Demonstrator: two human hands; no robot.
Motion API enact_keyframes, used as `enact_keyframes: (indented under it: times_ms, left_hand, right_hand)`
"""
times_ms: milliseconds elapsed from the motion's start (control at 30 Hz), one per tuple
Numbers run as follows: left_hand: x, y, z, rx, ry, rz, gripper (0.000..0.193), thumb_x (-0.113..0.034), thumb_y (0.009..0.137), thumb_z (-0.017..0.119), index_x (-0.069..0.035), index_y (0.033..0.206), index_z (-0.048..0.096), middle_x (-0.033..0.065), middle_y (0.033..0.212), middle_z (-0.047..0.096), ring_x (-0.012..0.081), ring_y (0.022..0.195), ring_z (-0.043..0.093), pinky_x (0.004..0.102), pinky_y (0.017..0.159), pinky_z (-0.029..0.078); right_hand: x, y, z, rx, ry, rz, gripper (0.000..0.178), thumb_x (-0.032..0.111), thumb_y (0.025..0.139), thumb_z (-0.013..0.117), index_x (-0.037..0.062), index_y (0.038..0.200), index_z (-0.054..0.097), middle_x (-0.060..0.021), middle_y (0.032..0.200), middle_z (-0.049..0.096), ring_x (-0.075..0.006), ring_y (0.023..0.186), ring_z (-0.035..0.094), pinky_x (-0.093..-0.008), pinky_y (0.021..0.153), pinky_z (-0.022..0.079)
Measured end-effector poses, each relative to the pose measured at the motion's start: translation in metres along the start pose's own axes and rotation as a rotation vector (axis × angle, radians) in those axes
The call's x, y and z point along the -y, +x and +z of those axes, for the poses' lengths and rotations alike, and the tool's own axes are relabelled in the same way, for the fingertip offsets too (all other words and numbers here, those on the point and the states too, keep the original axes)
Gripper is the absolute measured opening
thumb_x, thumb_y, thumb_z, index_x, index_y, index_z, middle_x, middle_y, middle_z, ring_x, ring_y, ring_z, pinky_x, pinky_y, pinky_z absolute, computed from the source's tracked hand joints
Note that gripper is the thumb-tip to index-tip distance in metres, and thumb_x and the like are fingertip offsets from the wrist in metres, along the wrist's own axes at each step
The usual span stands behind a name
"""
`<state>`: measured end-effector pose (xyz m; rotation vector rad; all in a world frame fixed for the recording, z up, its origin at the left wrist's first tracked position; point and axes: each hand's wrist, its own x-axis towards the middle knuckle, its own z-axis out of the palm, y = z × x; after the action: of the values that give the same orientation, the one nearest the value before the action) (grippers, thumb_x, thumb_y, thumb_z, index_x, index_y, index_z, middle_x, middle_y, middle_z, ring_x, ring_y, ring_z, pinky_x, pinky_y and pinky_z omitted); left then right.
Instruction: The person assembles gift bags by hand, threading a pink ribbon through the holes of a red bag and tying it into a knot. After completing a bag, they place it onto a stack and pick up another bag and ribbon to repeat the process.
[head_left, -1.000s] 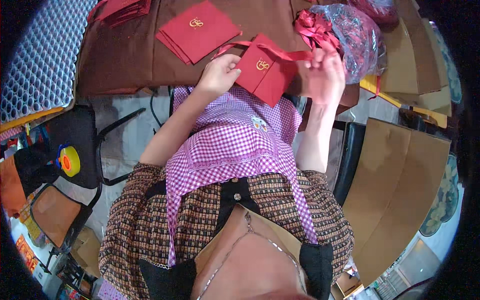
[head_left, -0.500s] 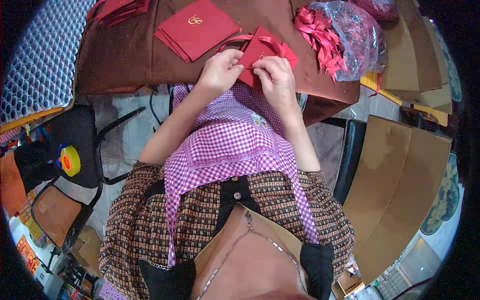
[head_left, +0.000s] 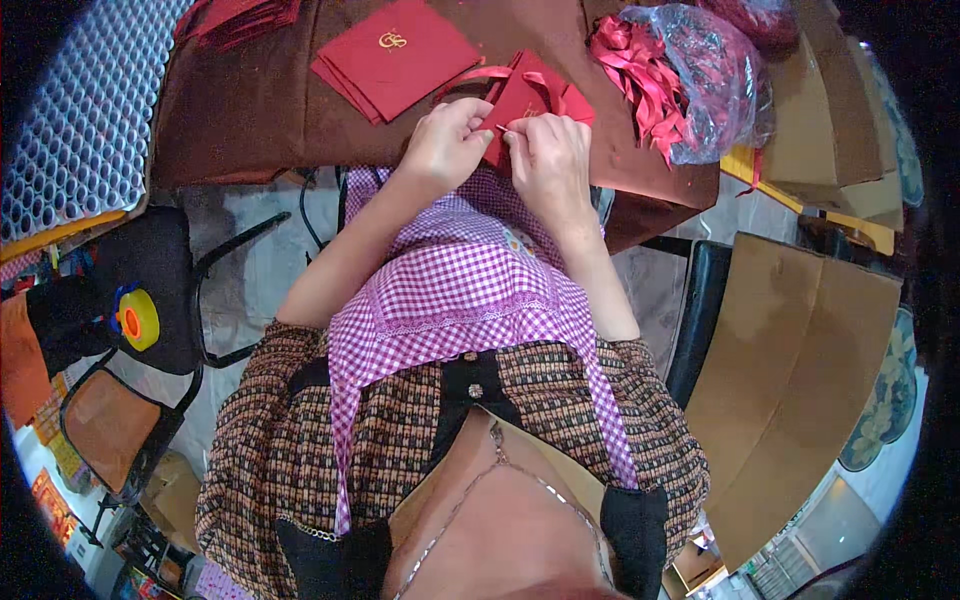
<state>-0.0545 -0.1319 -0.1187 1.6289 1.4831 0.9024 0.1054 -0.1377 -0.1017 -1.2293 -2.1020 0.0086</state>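
Red card (head_left: 514,100) — left grip (head_left: 448,145) pinching edge, right grip (head_left: 553,160) pinched at front

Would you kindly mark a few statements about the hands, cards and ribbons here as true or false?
1. The left hand and right hand are both at the same red card. True.
2. The clear plastic bag lies left of the stack of red cards. False: it lies to the right.
3. The stack's top card shows a gold emblem. True.
4. The tablecloth is white. False: it is brown.
5. The apron is plain. False: it is purple-and-white checked.
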Motion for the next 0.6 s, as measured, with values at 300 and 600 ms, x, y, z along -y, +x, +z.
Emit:
enact_keyframes:
  times_ms: [300,600]
  left_hand:
    - [-0.024,-0.009,-0.001,-0.034,0.0,-0.004,0.029,-0.006,0.076,0.062,0.001,0.104,0.061,0.0194,0.097,0.062,0.0302,0.089,0.061,0.0381,0.081,0.05]
    - [-0.025,-0.013,0.01,-0.221,0.146,0.491,0.019,0.004,0.071,0.053,0.002,0.088,0.059,0.0189,0.083,0.059,0.036,0.082,0.053,0.044,0.077,0.044]
  right_hand:
    - [0.006,0.004,-0.006,0.077,-0.102,-0.05,0.009,0.012,0.075,0.061,0.0046,0.073,0.055,-0.0111,0.069,0.055,-0.0275,0.071,0.054,-0.0406,0.069,0.037]
    - [0.019,0.014,-0.019,0.179,-0.153,-0.008,0.012,0.012,0.073,0.059,0.0026,0.068,0.055,-0.0168,0.066,0.058,-0.0315,0.067,0.058,-0.0431,0.064,0.04]
